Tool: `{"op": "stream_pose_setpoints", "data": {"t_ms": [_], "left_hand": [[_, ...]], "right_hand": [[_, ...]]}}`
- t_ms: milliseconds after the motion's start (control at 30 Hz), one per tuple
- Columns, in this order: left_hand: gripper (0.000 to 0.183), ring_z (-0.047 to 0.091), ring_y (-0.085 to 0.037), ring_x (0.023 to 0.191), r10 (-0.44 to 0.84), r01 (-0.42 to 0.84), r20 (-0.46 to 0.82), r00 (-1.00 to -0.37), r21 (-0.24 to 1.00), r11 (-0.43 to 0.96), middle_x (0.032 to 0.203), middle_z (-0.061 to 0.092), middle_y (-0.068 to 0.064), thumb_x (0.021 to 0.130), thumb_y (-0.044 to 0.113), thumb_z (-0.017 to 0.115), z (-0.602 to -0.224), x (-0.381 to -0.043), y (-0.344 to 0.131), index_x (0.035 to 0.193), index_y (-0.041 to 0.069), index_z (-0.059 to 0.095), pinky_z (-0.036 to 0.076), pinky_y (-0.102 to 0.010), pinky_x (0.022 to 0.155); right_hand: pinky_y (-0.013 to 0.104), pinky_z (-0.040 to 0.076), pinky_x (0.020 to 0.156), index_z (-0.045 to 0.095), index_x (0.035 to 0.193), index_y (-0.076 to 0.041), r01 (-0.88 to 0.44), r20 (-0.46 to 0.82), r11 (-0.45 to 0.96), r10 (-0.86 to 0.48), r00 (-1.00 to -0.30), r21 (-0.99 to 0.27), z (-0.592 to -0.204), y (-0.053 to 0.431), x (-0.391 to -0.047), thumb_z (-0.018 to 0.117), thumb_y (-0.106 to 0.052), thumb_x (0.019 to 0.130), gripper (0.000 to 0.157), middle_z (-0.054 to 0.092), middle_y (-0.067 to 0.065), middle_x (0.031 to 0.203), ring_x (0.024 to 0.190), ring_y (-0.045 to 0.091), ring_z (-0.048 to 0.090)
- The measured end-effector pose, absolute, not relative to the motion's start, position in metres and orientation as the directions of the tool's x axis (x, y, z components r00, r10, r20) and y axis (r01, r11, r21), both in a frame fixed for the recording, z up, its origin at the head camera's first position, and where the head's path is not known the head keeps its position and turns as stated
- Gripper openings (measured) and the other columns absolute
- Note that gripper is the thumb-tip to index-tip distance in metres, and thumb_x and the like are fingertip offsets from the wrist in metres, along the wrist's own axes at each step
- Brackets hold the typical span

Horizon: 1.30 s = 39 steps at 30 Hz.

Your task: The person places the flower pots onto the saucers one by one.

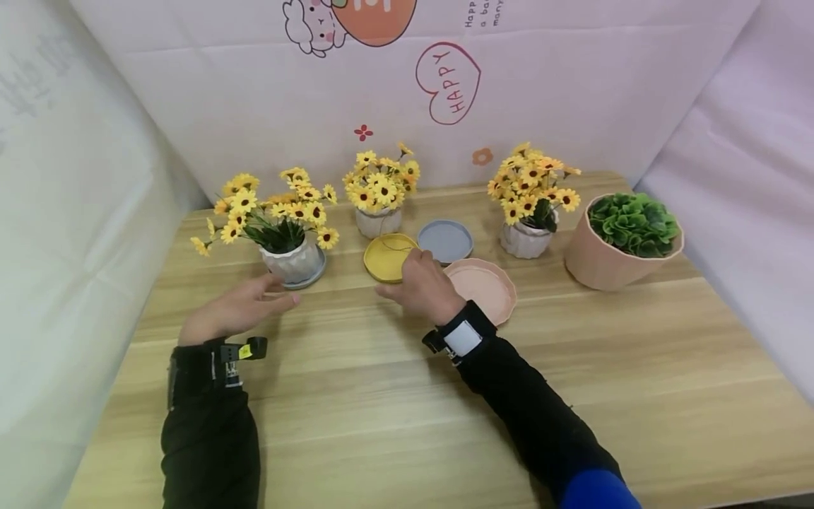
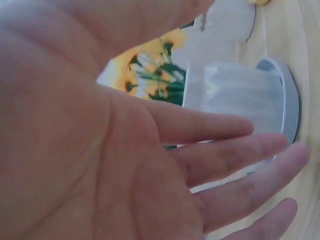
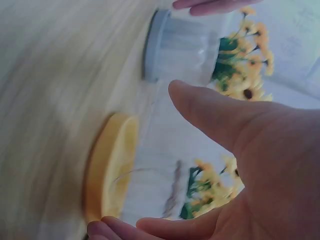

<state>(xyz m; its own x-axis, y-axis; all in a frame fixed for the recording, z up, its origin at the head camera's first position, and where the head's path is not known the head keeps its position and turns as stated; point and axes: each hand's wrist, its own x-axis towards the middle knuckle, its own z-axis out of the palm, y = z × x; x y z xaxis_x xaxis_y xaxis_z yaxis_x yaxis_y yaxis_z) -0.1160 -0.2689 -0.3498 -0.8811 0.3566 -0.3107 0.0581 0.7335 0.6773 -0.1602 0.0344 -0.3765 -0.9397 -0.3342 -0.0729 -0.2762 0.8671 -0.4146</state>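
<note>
In the head view, my left hand point(image 1: 244, 307) is beside a whitish pot point(image 1: 292, 263) of yellow daisies, which stands on a grey-blue saucer point(image 1: 307, 283). The left wrist view shows that hand's palm and straight, spread fingers point(image 2: 220, 157) overlapping the pot. My right hand point(image 1: 427, 286) reaches to the right side of a yellow saucer point(image 1: 384, 260). Its fingertips are right at the saucer's rim, while the thumb point(image 3: 200, 102) points away, well apart from it. A thin string lies over the yellow saucer, in front of another pot point(image 1: 376, 223) of daisies.
A second grey-blue saucer point(image 1: 445, 242) and a pink scalloped saucer point(image 1: 488, 290) lie right of the yellow one, the pink partly behind my right hand. Further right stand a third daisy pot point(image 1: 525, 242) and a pink planter point(image 1: 600, 260) with green leaves. White cloth point(image 1: 254, 106) surrounds the table.
</note>
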Motion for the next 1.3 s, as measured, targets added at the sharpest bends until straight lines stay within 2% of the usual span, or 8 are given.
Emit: {"op": "stream_pose_setpoints", "data": {"t_ms": [333, 633, 800, 933, 1033, 1100, 1200, 1300], "left_hand": [[0.081, 0.035, -0.035, 0.131, 0.395, 0.036, -0.292, -0.871, 0.764, 0.644, 0.149, 0.025, -0.018, 0.092, 0.054, 0.055, -0.366, -0.126, -0.245, 0.147, 0.003, 0.024, 0.037, -0.040, 0.099], [0.088, 0.033, -0.033, 0.132, 0.373, 0.109, -0.213, -0.903, 0.725, 0.680, 0.150, 0.025, -0.015, 0.089, 0.058, 0.056, -0.374, -0.134, -0.218, 0.150, 0.007, 0.018, 0.032, -0.044, 0.102], [0.090, 0.027, -0.029, 0.136, 0.307, 0.060, -0.173, -0.936, 0.780, 0.623, 0.153, 0.020, -0.012, 0.089, 0.056, 0.058, -0.385, -0.156, -0.192, 0.151, 0.008, 0.014, 0.032, -0.041, 0.103], [0.094, 0.021, -0.028, 0.138, 0.201, -0.031, -0.221, -0.954, 0.743, 0.669, 0.154, 0.018, -0.011, 0.088, 0.062, 0.055, -0.389, -0.184, -0.175, 0.151, 0.007, 0.012, 0.029, -0.043, 0.105], [0.103, 0.018, -0.029, 0.139, 0.151, -0.076, -0.258, -0.954, 0.699, 0.711, 0.154, 0.015, -0.012, 0.084, 0.072, 0.050, -0.391, -0.200, -0.164, 0.152, 0.014, 0.000, 0.022, -0.046, 0.108], [0.108, 0.024, -0.032, 0.137, 0.131, -0.113, -0.294, -0.947, 0.684, 0.721, 0.154, 0.016, -0.015, 0.081, 0.077, 0.048, -0.391, -0.209, -0.156, 0.149, 0.021, -0.014, 0.026, -0.047, 0.106], [0.110, 0.021, -0.032, 0.138, 0.101, -0.182, -0.316, -0.943, 0.747, 0.639, 0.156, 0.006, -0.010, 0.080, 0.074, 0.052, -0.393, -0.225, -0.148, 0.143, 0.031, -0.028, 0.024, -0.046, 0.106], [0.112, 0.011, -0.027, 0.141, 0.076, -0.190, -0.260, -0.963, 0.848, 0.494, 0.157, -0.005, -0.003, 0.081, 0.063, 0.063, -0.400, -0.240, -0.140, 0.143, 0.036, -0.027, 0.019, -0.043, 0.108]], "right_hand": [[0.040, 0.045, 0.079, 0.043, 0.118, 0.017, -0.270, -0.048, 0.882, -0.311, -0.949, -0.386, -0.384, 0.051, -0.182, 0.069, -0.057, 0.079, 0.088, 0.048, 0.025, 0.103, 0.095, 0.033, 0.051], [0.040, 0.041, 0.084, 0.041, 0.124, 0.010, -0.270, -0.087, 0.899, -0.317, -0.945, -0.344, -0.396, 0.042, -0.194, 0.068, -0.068, 0.072, 0.097, 0.044, 0.019, 0.108, 0.102, 0.034, 0.044], [0.040, 0.043, 0.085, 0.034, 0.132, 0.005, -0.258, -0.057, 0.900, -0.296, -0.954, -0.350, -0.404, 0.037, -0.198, 0.072, -0.070, 0.065, 0.107, 0.043, 0.018, 0.117, 0.108, 0.034, 0.042], [0.041, 0.041, 0.090, 0.031, 0.136, 0.004, -0.276, -0.027, 0.889, -0.306, -0.951, -0.366, -0.409, 0.033, -0.201, 0.073, -0.067, 0.065, 0.109, 0.042, 0.018, 0.125, 0.114, 0.033, 0.041], [0.041, 0.037, 0.097, 0.028, 0.140, 0.004, -0.272, -0.036, 0.886, -0.307, -0.951, -0.375, -0.411, 0.032, -0.202, 0.074, -0.065, 0.067, 0.110, 0.039, 0.018, 0.133, 0.121, 0.032, 0.039], [0.040, 0.035, 0.099, 0.027, 0.140, 0.004, -0.267, -0.043, 0.884, -0.306, -0.951, -0.384, -0.412, 0.032, -0.203, 0.075, -0.062, 0.068, 0.109, 0.039, 0.018, 0.135, 0.122, 0.031, 0.039], [0.038, 0.035, 0.099, 0.028, 0.140, 0.004, -0.268, -0.047, 0.878, -0.311, -0.949, -0.396, -0.410, 0.032, -0.205, 0.077, -0.058, 0.069, 0.106, 0.040, 0.017, 0.134, 0.120, 0.030, 0.040], [0.037, 0.039, 0.093, 0.032, 0.136, 0.002, -0.269, -0.059, 0.878, -0.317, -0.947, -0.396, -0.406, 0.034, -0.205, 0.078, -0.057, 0.067, 0.102, 0.041, 0.016, 0.128, 0.114, 0.029, 0.041]]}}
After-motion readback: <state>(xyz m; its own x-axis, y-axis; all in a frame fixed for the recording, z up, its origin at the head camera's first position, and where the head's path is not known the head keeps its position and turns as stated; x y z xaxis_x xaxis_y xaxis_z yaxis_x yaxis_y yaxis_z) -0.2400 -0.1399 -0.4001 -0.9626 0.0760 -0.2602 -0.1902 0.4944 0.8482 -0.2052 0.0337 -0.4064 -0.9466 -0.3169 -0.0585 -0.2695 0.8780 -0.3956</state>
